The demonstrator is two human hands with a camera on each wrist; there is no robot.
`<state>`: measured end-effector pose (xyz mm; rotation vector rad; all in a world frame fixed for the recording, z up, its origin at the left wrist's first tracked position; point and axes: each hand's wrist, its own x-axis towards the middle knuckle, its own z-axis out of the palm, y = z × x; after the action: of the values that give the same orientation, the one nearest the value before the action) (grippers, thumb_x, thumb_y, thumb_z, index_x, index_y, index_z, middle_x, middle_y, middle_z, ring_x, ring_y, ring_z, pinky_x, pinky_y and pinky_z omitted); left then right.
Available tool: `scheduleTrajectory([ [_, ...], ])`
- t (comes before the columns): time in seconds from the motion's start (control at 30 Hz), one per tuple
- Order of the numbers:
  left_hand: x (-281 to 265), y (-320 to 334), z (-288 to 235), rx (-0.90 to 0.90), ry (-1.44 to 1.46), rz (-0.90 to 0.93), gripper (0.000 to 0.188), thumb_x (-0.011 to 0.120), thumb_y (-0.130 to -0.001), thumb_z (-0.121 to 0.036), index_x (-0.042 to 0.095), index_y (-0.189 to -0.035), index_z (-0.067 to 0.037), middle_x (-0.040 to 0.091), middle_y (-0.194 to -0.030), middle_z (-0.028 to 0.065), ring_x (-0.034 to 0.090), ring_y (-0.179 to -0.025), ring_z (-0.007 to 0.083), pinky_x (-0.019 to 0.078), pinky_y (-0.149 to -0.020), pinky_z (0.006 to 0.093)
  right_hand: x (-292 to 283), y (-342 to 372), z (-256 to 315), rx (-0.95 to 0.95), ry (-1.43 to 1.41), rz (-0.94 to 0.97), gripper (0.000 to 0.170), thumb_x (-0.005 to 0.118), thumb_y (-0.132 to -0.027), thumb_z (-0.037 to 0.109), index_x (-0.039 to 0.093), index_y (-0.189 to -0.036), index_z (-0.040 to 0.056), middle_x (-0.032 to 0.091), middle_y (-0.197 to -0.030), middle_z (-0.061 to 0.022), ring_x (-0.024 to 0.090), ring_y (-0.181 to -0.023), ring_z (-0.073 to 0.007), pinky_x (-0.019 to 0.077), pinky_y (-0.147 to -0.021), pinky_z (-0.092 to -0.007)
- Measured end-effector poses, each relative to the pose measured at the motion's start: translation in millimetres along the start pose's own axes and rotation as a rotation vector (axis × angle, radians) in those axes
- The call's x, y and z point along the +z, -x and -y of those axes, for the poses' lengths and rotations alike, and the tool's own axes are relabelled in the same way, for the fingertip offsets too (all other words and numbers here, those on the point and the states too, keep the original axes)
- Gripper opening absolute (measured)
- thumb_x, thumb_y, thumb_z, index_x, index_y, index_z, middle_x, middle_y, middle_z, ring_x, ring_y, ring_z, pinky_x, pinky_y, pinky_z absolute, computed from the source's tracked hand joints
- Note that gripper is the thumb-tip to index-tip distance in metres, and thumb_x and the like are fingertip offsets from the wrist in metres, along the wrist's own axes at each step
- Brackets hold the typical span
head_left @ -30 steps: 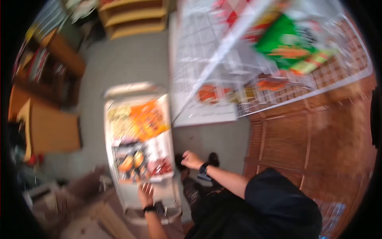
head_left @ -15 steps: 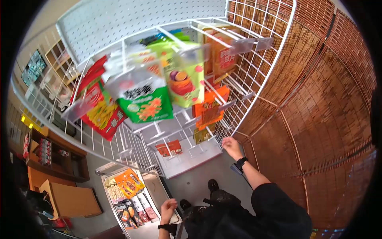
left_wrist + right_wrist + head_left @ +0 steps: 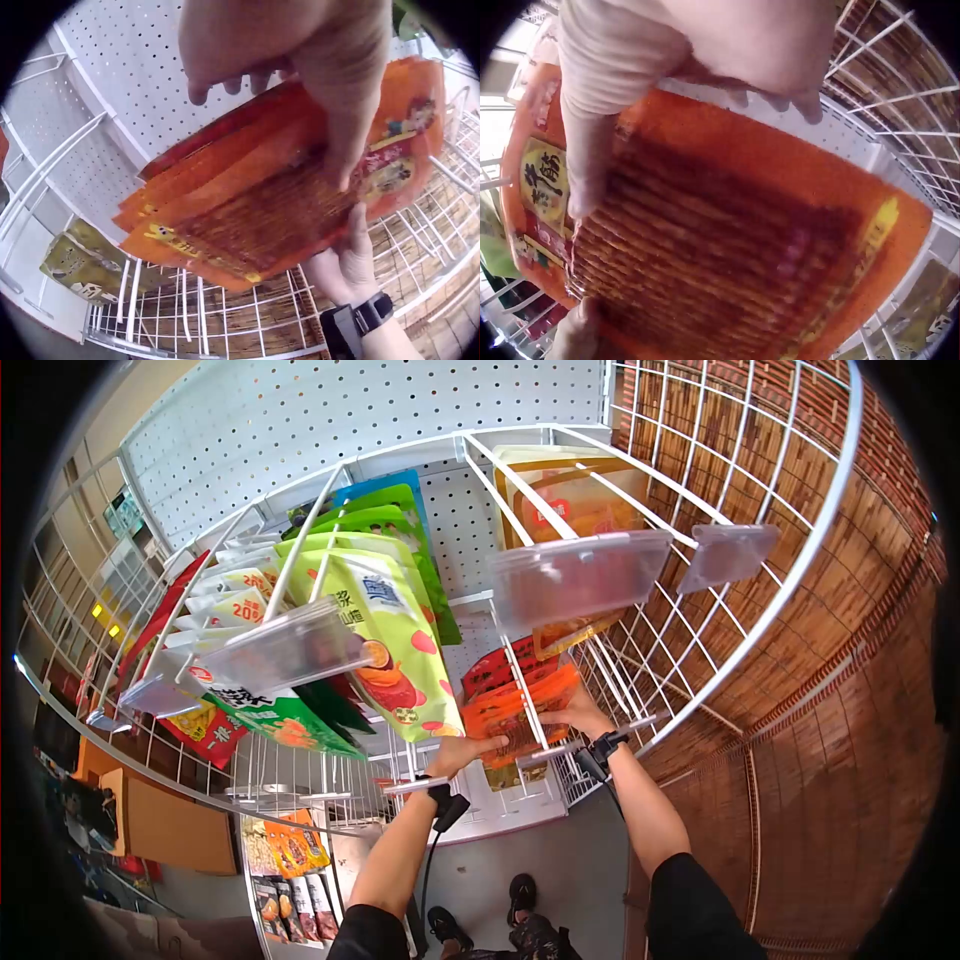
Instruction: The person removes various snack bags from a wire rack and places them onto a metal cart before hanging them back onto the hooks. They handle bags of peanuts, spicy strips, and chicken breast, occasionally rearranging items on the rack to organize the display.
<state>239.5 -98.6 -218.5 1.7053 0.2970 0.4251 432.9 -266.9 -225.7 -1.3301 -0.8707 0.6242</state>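
Both hands hold a stack of orange snack packets [image 3: 520,705], which has a clear window showing brown strips, on the lower rack hooks. In the left wrist view the thumb of my left hand [image 3: 300,45] lies on the front packet [image 3: 255,206], with the fingertips behind the stack. My right hand [image 3: 645,67] grips it the same way, thumb on the front face. In the head view the left hand [image 3: 462,754] is at the stack's lower left and the right hand [image 3: 582,710] at its right side. Red packets [image 3: 500,665] hang just behind.
Green pouches [image 3: 385,630] and white-and-green bags [image 3: 290,730] hang on upper-left hooks. Clear label holders [image 3: 580,580] jut out above the hands. A wire side panel [image 3: 740,620] borders the right. A cart [image 3: 350,860] with snack packs stands lower left; an olive packet [image 3: 86,262] hangs below.
The person has turned from the cart to the rack. Both hands, free of any packet half a second ago, have risen to the orange packets and now grip them.
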Motion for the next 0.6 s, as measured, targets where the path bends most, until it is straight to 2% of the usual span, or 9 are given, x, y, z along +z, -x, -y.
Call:
scheduleTrajectory([
  [0.03,-2,-6,2,-0.045,0.203,0.091,0.071,0.081,-0.072,-0.012,0.041,-0.130,0.001,0.058,-0.118,0.0114,0.057,-0.101,0.0166,0.0515,-0.083,0.0310,-4,-9,-2,-0.002,-0.004,0.014,0.119,0.089,-0.060,0.012,0.009,-0.148,0.0050,0.035,-0.142,-0.0166,0.037,-0.130,-0.0253,0.0303,-0.108,-0.0381],
  [0.07,-2,-6,4,-0.156,0.212,0.105,0.051,0.078,-0.075,-0.011,0.053,-0.118,0.001,0.064,-0.102,0.0059,0.060,-0.089,0.0127,0.0521,-0.076,0.0275,-4,-15,-2,0.035,-0.105,0.106,0.112,0.088,-0.061,0.009,0.015,-0.146,0.0051,0.040,-0.138,-0.0135,0.041,-0.126,-0.0235,0.0323,-0.107,-0.0366],
  [0.13,3,-3,1,-0.137,0.206,0.033,0.046,0.077,-0.077,-0.011,0.054,-0.116,0.001,0.064,-0.100,0.0057,0.060,-0.089,0.0117,0.0515,-0.074,0.0267,-4,-15,-3,0.154,-0.212,0.162,0.090,0.087,-0.062,0.009,0.037,-0.137,0.0039,0.052,-0.127,-0.0068,0.048,-0.118,-0.0199,0.0370,-0.103,-0.0340],
  [0.17,5,-1,0,-0.111,0.204,-0.025,0.042,0.076,-0.079,-0.010,0.056,-0.113,0.001,0.065,-0.099,0.0055,0.060,-0.088,0.0108,0.0508,-0.073,0.0260,-2,-12,-3,0.161,-0.222,0.162,0.090,0.087,-0.062,0.009,0.037,-0.137,0.0039,0.052,-0.127,-0.0068,0.048,-0.118,-0.0199,0.0370,-0.103,-0.0340],
  [0.27,8,5,2,-0.137,0.096,-0.011,0.039,0.072,-0.084,-0.019,0.057,-0.114,0.001,0.065,-0.101,0.0055,0.059,-0.087,0.0109,0.0494,-0.075,0.0268,2,-8,4,0.032,0.125,0.023,0.069,0.084,-0.068,0.014,0.048,-0.126,0.0022,0.056,-0.120,-0.0058,0.053,-0.111,-0.0173,0.0423,-0.097,-0.0321],
  [0.37,13,18,-2,-0.210,0.087,-0.047,0.039,0.069,-0.087,-0.025,0.058,-0.113,0.001,0.065,-0.103,0.0055,0.058,-0.089,0.0110,0.0488,-0.078,0.0278,4,-1,3,0.096,0.058,0.150,0.066,0.083,-0.069,0.016,0.049,-0.124,0.0011,0.060,-0.113,-0.0055,0.056,-0.105,-0.0159,0.0450,-0.093,-0.0310],
  [0.5,27,56,-24,-0.183,0.185,-0.039,0.038,0.065,-0.090,-0.028,0.058,-0.114,0.001,0.064,-0.103,0.0040,0.058,-0.092,0.0105,0.0481,-0.080,0.0282,24,52,31,0.081,-0.173,0.043,0.055,0.080,-0.072,0.006,0.051,-0.119,0.0007,0.062,-0.109,-0.0057,0.057,-0.104,-0.0140,0.0500,-0.083,-0.0288],
  [0.53,31,68,-25,-0.200,0.167,-0.011,0.037,0.063,-0.091,-0.027,0.057,-0.116,0.001,0.063,-0.106,0.0028,0.056,-0.095,0.0100,0.0475,-0.083,0.0286,24,66,33,0.117,-0.077,0.018,0.053,0.078,-0.073,0.002,0.051,-0.118,0.0008,0.062,-0.109,-0.0059,0.058,-0.103,-0.0135,0.0511,-0.079,-0.0273],
  [0.6,41,89,-28,-0.235,0.232,0.014,0.038,0.062,-0.092,-0.026,0.056,-0.118,0.000,0.062,-0.108,0.0029,0.056,-0.097,0.0098,0.0472,-0.085,0.0289,24,96,44,0.122,-0.063,0.022,0.053,0.080,-0.073,0.009,0.051,-0.116,0.0001,0.062,-0.109,-0.0058,0.059,-0.100,-0.0140,0.0494,-0.083,-0.0293],
])
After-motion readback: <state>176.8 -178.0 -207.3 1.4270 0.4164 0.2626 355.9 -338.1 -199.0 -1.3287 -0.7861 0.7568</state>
